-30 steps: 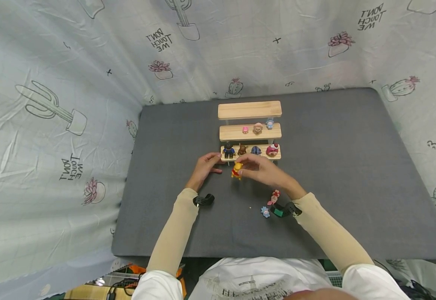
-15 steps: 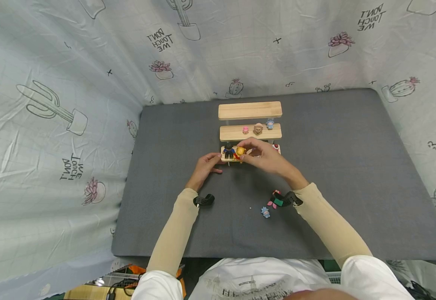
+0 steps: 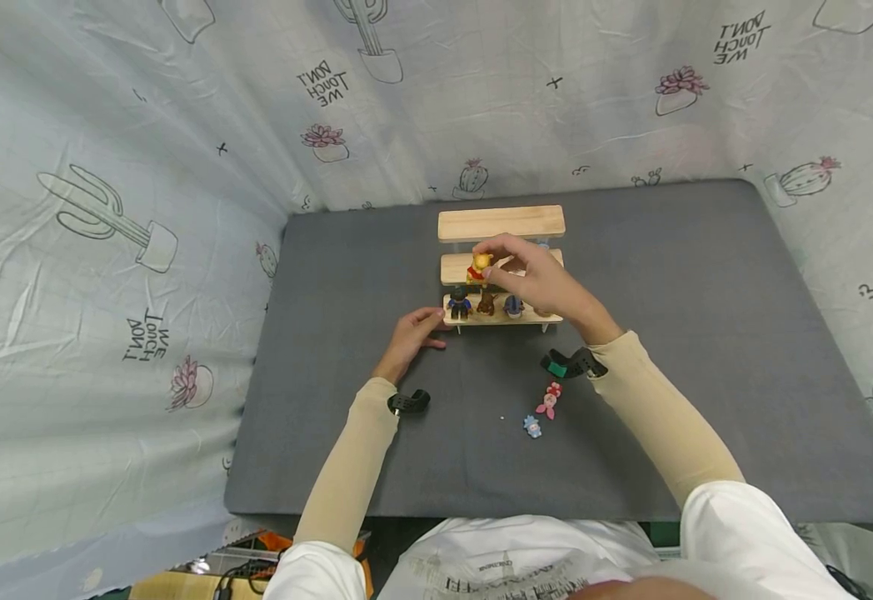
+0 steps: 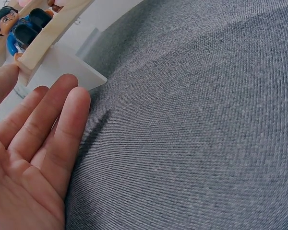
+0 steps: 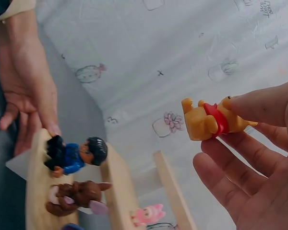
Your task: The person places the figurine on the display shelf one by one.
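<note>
My right hand (image 3: pixel 530 271) pinches a yellow Winnie-the-Pooh figurine (image 5: pixel 209 120) in a red shirt between thumb and fingers. In the head view it overlaps the middle board of a three-tier wooden shelf (image 3: pixel 500 223); in the right wrist view the figurine lies sideways, feet to the left. At the left end of the lowest board, a fingertip of my left hand (image 3: pixel 411 337) touches the corner, its other fingers (image 4: pixel 69 124) extended beside the white support. Lined up on that board are a black-haired toy figure in blue (image 5: pixel 77 155), a brown figurine (image 5: pixel 79 199) and a dark blue one (image 3: pixel 513 306).
A pink piglet-like figurine (image 5: pixel 148 214) sits on the middle board; others there are mostly hidden by my right hand. On the grey tabletop (image 3: pixel 706 333) lie a pink figurine (image 3: pixel 549 402) and a light-blue one (image 3: pixel 531 427). A printed curtain (image 3: pixel 436 100) hangs behind.
My right hand has carried the Pooh figurine up and away, from in front of the lowest board, past it, to the middle board. My left hand stays at the shelf's left end.
</note>
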A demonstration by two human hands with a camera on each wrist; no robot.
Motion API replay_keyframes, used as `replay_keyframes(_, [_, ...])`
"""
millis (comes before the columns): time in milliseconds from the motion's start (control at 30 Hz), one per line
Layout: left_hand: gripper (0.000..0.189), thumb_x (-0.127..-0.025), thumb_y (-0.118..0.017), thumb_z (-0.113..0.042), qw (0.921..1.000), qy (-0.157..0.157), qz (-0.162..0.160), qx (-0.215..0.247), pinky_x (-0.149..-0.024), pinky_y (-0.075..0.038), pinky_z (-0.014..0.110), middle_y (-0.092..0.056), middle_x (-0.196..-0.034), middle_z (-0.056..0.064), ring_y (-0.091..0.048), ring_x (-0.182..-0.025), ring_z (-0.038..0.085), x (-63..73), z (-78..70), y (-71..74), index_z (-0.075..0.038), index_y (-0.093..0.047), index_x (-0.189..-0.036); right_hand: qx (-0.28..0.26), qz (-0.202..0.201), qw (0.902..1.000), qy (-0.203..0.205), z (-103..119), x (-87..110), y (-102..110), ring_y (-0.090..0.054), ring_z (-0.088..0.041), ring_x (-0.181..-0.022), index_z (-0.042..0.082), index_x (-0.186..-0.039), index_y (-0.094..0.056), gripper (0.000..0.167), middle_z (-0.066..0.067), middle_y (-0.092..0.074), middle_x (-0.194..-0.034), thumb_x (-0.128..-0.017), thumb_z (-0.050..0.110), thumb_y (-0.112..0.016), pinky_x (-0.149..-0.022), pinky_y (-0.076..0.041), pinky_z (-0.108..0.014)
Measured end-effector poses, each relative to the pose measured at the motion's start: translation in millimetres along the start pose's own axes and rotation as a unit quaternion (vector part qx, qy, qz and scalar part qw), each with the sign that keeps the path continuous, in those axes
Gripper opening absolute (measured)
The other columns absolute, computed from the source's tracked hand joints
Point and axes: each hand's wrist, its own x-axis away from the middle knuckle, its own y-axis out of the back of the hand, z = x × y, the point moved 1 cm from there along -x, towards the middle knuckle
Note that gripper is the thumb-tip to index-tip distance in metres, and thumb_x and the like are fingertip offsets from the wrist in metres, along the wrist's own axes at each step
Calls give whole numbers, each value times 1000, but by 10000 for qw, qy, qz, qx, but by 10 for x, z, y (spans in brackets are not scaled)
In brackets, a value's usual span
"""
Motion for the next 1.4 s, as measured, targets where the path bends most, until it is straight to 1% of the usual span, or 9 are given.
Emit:
replay_keyframes(133, [38,-103,-62,-28,10000,-16,-7,-19,-71,-66,29,-70,-121,22,-71,-97,10,5,3,2,1,-64,-126,129,-145,9998,-7,37,-85,31,-63,-24,-110,9,-135,-59,32,-11,-65,-123,-103,13,-60,-94,-55,-43])
replay_keyframes(267, [37,-103,-61,-27,10000,-44,-26,-31,-71,-66,28,-69,-121,23,-71,-97,10,13,-7,0,2,-64,-126,279,-343,9990,-113,63,-162,28,-63,-28,-111,6,-135,-57,33,-14,-64,-125,-103,13,-60,-97,-54,-43])
replay_keyframes(367, [37,-103,-61,-27,10000,-29,-2,-50,-71,-66,29,-69,-122,22,-71,-98,11,23,-13,-4,1,-64,-127,335,-434,9983,-212,72,-205,22,-64,-29,-109,5,-134,-58,32,-14,-65,-125,-103,12,-60,-94,-55,-43])
replay_keyframes(533, [38,-104,-61,-28,10000,-9,19,-74,-73,-66,30,-69,-122,19,-71,-103,16,46,-26,-2,0,-63,-129,464,-430,9976,-271,70,-265,15,-67,-31,-108,6,-135,-58,32,-13,-64,-128,-102,10,-60,-91,-59,-45])
replay_keyframes(633, [39,-103,-62,-28,10000,-4,14,-78,-75,-66,32,-69,-122,20,-71,-105,17,47,-30,1,1,-63,-129,580,-477,9967,-292,42,-307,7,-65,-30,-112,8,-135,-58,33,-12,-64,-130,-102,11,-60,-96,-57,-45])
replay_keyframes(833, [39,-103,-62,-29,10000,48,1,-58,-75,-66,32,-69,-121,20,-71,-101,13,22,-20,-3,1,-63,-129,639,-547,9959,-331,-40,-376,-6,-64,-28,-115,8,-134,-59,34,-11,-63,-129,-101,16,-62,-100,-55,-44])
replay_keyframes(1000, [37,-103,-61,-28,10000,32,-29,-72,-73,-66,31,-70,-120,20,-71,-99,12,19,-23,-11,0,-64,-128,803,-561,9949,-221,-100,-424,-11,-63,-26,-113,6,-130,-62,33,-11,-63,-125,-100,17,-63,-100,-55,-42])
replay_keyframes(1233, [37,-103,-62,-28,10000,-31,-45,-46,-72,-66,31,-70,-119,20,-71,-100,15,25,-32,-10,1,-64,-127,1302,-414,9905,-180,-173,-471,-34,-59,-29,-114,4,-128,-65,32,-13,-65,-126,-98,14,-63,-102,-51,-47])
replay_keyframes(1400, [37,-103,-62,-28,10000,-40,-42,-13,-72,-66,31,-70,-119,20,-71,-98,13,20,-33,-2,1,-65,-126,1736,-351,9842,-6,-234,-482,-71,-56,-32,-115,5,-127,-68,31,-13,-68,-127,-97,14,-64,-102,-47,-51])
